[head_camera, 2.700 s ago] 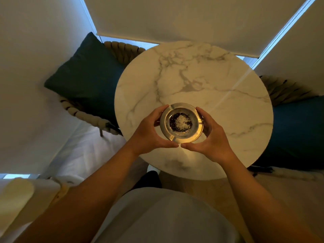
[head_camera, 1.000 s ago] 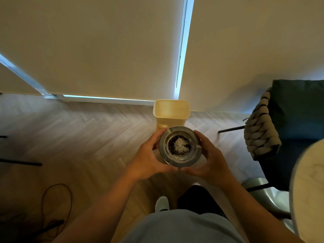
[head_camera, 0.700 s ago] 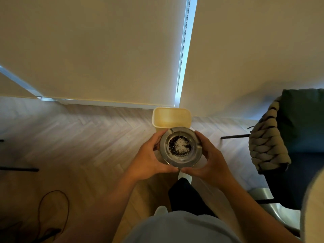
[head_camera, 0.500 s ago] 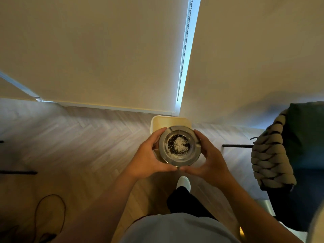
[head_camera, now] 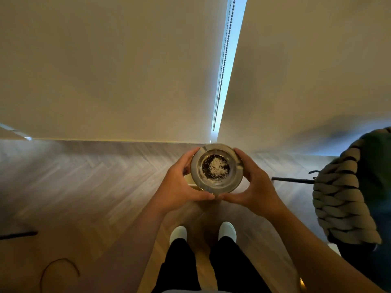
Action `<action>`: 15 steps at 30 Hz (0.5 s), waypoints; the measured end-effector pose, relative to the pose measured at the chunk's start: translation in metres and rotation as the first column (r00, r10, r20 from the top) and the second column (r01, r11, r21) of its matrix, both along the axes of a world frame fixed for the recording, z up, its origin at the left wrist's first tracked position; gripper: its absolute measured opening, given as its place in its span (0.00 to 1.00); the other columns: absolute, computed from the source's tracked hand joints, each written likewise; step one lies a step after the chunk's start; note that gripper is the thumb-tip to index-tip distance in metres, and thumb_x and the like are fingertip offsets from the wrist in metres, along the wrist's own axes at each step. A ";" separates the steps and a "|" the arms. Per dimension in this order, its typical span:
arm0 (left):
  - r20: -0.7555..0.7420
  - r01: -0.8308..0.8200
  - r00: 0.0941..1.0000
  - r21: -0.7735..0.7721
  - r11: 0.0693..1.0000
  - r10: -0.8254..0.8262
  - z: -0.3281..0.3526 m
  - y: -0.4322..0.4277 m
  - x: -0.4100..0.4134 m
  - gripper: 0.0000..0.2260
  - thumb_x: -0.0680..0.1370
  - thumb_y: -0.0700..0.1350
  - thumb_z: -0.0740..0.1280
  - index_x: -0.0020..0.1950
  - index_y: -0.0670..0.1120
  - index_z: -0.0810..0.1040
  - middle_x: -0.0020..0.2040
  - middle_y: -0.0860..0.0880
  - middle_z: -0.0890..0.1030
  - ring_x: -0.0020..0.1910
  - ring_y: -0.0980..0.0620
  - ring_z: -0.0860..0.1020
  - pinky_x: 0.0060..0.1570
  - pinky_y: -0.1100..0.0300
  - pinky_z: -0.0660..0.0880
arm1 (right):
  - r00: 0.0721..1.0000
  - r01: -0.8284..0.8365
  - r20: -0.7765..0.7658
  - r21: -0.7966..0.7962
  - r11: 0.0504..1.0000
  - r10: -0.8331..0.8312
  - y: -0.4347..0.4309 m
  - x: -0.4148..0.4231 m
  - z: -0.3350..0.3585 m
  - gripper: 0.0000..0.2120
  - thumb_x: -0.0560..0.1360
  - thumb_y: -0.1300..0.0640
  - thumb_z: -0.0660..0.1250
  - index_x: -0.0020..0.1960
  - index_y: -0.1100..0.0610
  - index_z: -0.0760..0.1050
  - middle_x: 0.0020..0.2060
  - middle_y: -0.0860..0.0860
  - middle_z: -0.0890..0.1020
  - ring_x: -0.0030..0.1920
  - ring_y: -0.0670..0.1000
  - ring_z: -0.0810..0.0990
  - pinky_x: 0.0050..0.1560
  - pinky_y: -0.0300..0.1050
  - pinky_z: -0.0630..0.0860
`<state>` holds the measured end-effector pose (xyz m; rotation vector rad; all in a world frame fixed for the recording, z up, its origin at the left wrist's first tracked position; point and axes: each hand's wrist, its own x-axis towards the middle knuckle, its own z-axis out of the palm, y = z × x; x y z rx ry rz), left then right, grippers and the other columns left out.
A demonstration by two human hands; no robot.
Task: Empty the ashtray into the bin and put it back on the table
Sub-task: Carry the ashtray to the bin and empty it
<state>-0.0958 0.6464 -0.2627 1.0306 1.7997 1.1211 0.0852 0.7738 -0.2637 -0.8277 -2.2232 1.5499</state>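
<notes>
I hold a round metal ashtray [head_camera: 216, 168] level in front of me, with black and white grains in its well. My left hand [head_camera: 179, 185] cups its left side and my right hand [head_camera: 254, 187] cups its right side, thumbs meeting under the near rim. The cream bin [head_camera: 190, 182] stands on the floor directly beneath the ashtray; only a sliver of its rim shows between my left fingers. The table is out of view.
A rope-woven chair [head_camera: 342, 199] with a dark cushion stands at the right, its black leg [head_camera: 294, 180] lying across the floor. Closed blinds with a bead chain [head_camera: 222, 68] face me. A cable [head_camera: 59, 271] loops on the wooden floor at lower left. My feet [head_camera: 203, 231] stand behind the bin.
I have turned from the marble table and walked up to the bin. The ashtray, still in both hands, now hangs over the bin and hides nearly all of it.
</notes>
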 end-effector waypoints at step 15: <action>0.068 0.148 0.987 -0.022 0.989 -0.147 -0.119 0.045 -0.061 0.48 0.57 0.43 0.85 0.72 0.60 0.66 0.65 0.59 0.77 0.66 0.56 0.75 0.64 0.52 0.77 | 0.978 0.208 0.041 -0.173 0.963 -0.204 0.017 -0.047 -0.108 0.32 0.69 0.50 0.74 0.69 0.43 0.64 0.61 0.39 0.77 0.61 0.38 0.78 0.56 0.31 0.76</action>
